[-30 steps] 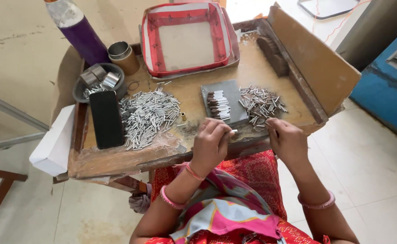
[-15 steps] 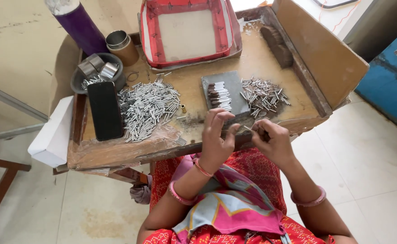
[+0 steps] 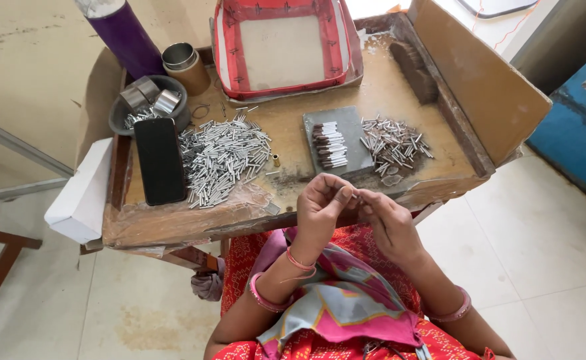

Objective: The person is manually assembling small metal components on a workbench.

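Left hand [image 3: 323, 203] and right hand [image 3: 386, 217] raised together just in front of the near edge of the wooden tray table [image 3: 286, 130], fingertips meeting and pinched on something tiny, possibly a small metal tube [image 3: 354, 195], too small to tell for sure. Just beyond the hands: grey slab [image 3: 338, 140] with a row of dark-tipped tubes [image 3: 329, 144], loose silver tubes [image 3: 394, 143] to its right. Larger tube pile [image 3: 221, 159] beside a black phone [image 3: 160, 160].

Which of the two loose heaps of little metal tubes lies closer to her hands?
The smaller heap, right of the grey slab, sits just beyond her hands. The big heap lies farther left, beside the black phone.
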